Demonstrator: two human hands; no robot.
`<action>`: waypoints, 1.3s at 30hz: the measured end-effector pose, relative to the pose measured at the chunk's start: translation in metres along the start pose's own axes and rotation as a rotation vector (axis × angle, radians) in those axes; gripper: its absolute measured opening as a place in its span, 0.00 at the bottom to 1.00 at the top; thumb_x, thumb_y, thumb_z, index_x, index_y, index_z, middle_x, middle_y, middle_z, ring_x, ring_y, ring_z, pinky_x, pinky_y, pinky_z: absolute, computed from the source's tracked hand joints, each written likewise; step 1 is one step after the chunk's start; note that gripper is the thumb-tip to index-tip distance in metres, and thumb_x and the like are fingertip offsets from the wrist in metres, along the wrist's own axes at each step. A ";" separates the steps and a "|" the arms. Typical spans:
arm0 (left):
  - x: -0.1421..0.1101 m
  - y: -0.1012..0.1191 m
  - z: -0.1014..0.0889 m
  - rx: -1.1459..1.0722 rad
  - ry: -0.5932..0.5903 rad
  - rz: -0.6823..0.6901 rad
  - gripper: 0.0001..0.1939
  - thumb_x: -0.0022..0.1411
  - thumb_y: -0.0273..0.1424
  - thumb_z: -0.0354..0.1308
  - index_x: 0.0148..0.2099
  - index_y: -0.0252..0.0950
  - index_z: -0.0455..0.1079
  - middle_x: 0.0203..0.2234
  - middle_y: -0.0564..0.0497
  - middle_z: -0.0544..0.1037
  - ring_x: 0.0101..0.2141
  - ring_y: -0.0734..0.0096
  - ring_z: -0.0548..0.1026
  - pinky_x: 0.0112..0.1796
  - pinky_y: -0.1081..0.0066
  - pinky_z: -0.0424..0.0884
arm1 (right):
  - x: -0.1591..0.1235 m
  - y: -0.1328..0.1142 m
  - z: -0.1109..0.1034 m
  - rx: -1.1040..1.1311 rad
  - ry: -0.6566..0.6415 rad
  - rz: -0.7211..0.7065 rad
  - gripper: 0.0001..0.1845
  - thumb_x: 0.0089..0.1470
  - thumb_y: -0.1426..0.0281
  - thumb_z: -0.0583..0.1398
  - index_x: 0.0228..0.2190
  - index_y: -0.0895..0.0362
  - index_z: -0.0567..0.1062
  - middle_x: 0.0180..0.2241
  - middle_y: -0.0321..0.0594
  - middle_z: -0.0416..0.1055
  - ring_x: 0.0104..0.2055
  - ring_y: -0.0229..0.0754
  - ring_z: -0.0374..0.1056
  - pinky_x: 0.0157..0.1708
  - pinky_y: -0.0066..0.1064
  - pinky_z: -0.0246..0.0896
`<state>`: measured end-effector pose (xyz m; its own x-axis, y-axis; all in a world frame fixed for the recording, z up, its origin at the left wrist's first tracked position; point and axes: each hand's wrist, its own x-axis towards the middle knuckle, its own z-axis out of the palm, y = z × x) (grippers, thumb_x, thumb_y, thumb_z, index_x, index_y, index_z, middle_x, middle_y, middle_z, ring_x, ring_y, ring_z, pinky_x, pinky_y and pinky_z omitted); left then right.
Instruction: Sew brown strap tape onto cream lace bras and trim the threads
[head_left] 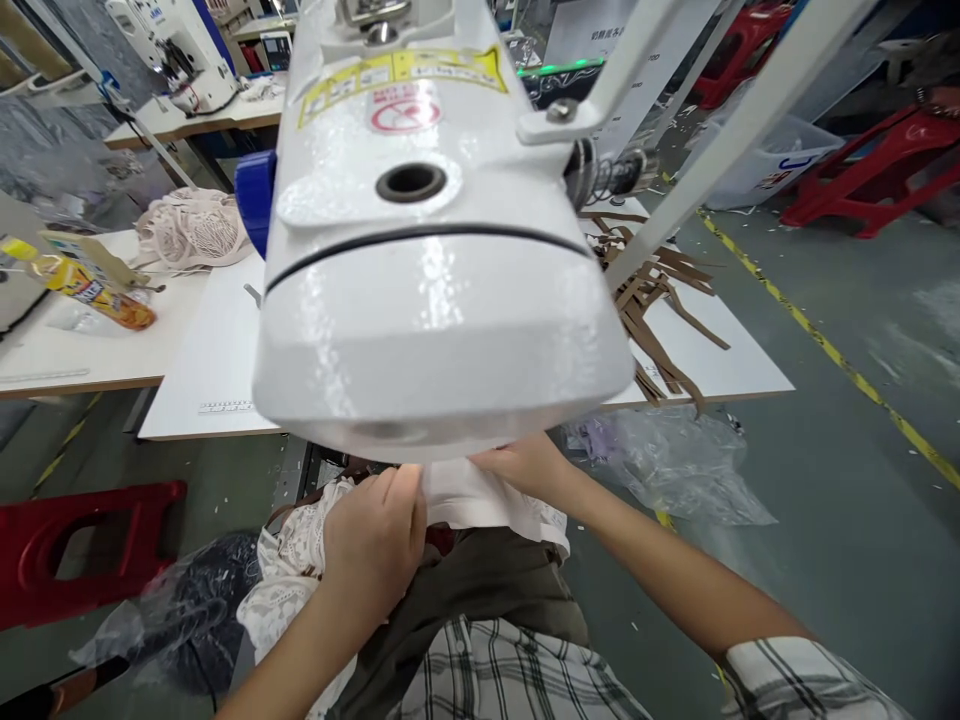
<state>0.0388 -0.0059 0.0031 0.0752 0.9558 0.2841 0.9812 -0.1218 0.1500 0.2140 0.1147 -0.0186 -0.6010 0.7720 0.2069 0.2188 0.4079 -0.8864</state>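
Note:
A white sewing machine head [442,340] fills the upper middle of the view and hides the needle area. Just below its front edge, my left hand [379,535] is closed on the left side of a piece of white fabric [476,500]. On the other side my right hand [529,468] pinches the same cloth, its fingertips partly hidden under the machine. The fabric hangs over my lap between both hands, with a lace edge at its right. More white lace fabric [281,590] lies bunched beside my left forearm.
Brown strips [652,310] lie on the white table [739,350] at right. A drink bottle [94,290] and a beige mesh bundle [191,228] rest at left. Red stools [90,540] and a clear plastic bag [682,465] are around me. A person's hand shows at far right.

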 end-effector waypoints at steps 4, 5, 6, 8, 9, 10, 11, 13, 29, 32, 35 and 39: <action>-0.005 -0.007 -0.001 -0.469 -0.056 -0.317 0.15 0.69 0.39 0.49 0.52 0.38 0.66 0.37 0.48 0.78 0.36 0.64 0.77 0.28 0.73 0.66 | -0.008 0.014 0.001 -0.048 0.082 0.005 0.21 0.58 0.63 0.59 0.53 0.54 0.70 0.52 0.47 0.69 0.36 0.41 0.68 0.33 0.31 0.65; -0.005 -0.010 -0.002 -0.595 -0.082 -0.392 0.16 0.68 0.42 0.49 0.52 0.38 0.65 0.39 0.47 0.78 0.38 0.63 0.76 0.29 0.73 0.67 | -0.011 0.018 0.000 -0.092 0.093 0.008 0.19 0.59 0.62 0.59 0.50 0.54 0.71 0.48 0.46 0.71 0.35 0.40 0.67 0.32 0.30 0.63; -0.004 -0.014 -0.003 -0.710 -0.123 -0.450 0.18 0.68 0.44 0.49 0.51 0.37 0.66 0.41 0.46 0.77 0.40 0.62 0.76 0.31 0.72 0.68 | -0.016 0.021 -0.001 -0.141 0.083 0.013 0.15 0.60 0.62 0.57 0.46 0.55 0.73 0.42 0.44 0.73 0.33 0.40 0.66 0.31 0.29 0.60; -0.001 -0.021 -0.005 -0.882 -0.256 -0.477 0.21 0.68 0.47 0.48 0.50 0.36 0.68 0.43 0.44 0.77 0.42 0.60 0.75 0.37 0.69 0.70 | -0.028 0.020 -0.002 -0.230 0.003 0.013 0.13 0.64 0.62 0.54 0.34 0.56 0.74 0.28 0.39 0.71 0.28 0.38 0.63 0.28 0.28 0.54; 0.000 -0.024 -0.006 -0.943 -0.342 -0.438 0.22 0.67 0.47 0.48 0.49 0.36 0.70 0.43 0.44 0.77 0.43 0.59 0.74 0.41 0.67 0.69 | -0.036 0.016 -0.003 -0.253 -0.052 0.000 0.17 0.65 0.63 0.52 0.29 0.56 0.72 0.24 0.37 0.67 0.26 0.37 0.62 0.27 0.28 0.52; 0.000 -0.025 -0.007 -1.002 -0.430 -0.378 0.22 0.67 0.48 0.48 0.48 0.36 0.71 0.43 0.44 0.76 0.44 0.58 0.73 0.44 0.66 0.68 | -0.044 0.009 -0.004 -0.255 -0.108 -0.017 0.19 0.66 0.63 0.51 0.26 0.57 0.70 0.22 0.35 0.65 0.25 0.36 0.61 0.27 0.28 0.50; 0.000 -0.025 -0.008 -1.069 -0.509 -0.310 0.22 0.66 0.48 0.50 0.47 0.36 0.73 0.44 0.44 0.76 0.45 0.57 0.73 0.46 0.65 0.67 | -0.053 -0.001 -0.003 -0.233 -0.157 -0.035 0.20 0.67 0.63 0.50 0.25 0.57 0.70 0.21 0.35 0.64 0.25 0.35 0.60 0.27 0.27 0.50; -0.004 -0.022 -0.009 -1.232 -0.631 -0.208 0.21 0.63 0.48 0.55 0.45 0.36 0.74 0.44 0.45 0.75 0.46 0.56 0.72 0.48 0.65 0.65 | -0.071 -0.023 -0.001 -0.129 -0.233 -0.061 0.20 0.67 0.62 0.51 0.25 0.57 0.69 0.22 0.34 0.64 0.25 0.34 0.60 0.26 0.26 0.50; -0.062 -0.064 -0.013 -0.797 -0.449 -0.541 0.18 0.67 0.43 0.50 0.28 0.38 0.64 0.22 0.55 0.64 0.25 0.71 0.63 0.28 0.71 0.58 | -0.040 0.000 0.134 1.005 -0.031 0.556 0.18 0.53 0.54 0.64 0.38 0.53 0.74 0.31 0.35 0.69 0.32 0.37 0.67 0.36 0.31 0.66; -0.068 -0.055 0.015 -0.613 -0.089 -0.654 0.12 0.62 0.41 0.56 0.34 0.37 0.69 0.30 0.50 0.70 0.33 0.65 0.67 0.32 0.69 0.62 | -0.053 0.012 0.136 0.863 0.154 0.497 0.15 0.53 0.58 0.65 0.36 0.54 0.73 0.31 0.37 0.71 0.34 0.40 0.69 0.39 0.34 0.67; -0.072 -0.040 0.044 -0.850 -0.116 -0.698 0.15 0.62 0.43 0.56 0.33 0.36 0.71 0.28 0.49 0.73 0.31 0.66 0.69 0.32 0.70 0.64 | -0.067 0.025 0.136 0.516 0.184 0.288 0.07 0.57 0.63 0.62 0.35 0.53 0.72 0.36 0.40 0.72 0.41 0.44 0.70 0.43 0.38 0.67; -0.068 -0.020 0.069 -1.021 -0.180 -0.679 0.19 0.65 0.43 0.50 0.38 0.34 0.74 0.29 0.49 0.77 0.32 0.66 0.73 0.32 0.72 0.68 | -0.081 0.038 0.131 0.031 0.063 -0.029 0.06 0.59 0.68 0.57 0.34 0.53 0.75 0.38 0.43 0.72 0.43 0.47 0.68 0.42 0.39 0.65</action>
<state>0.0263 -0.0502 -0.0850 -0.2918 0.9200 -0.2616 0.2492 0.3372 0.9078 0.1698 0.0036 -0.1232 -0.5567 0.7899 0.2571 0.1779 0.4157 -0.8919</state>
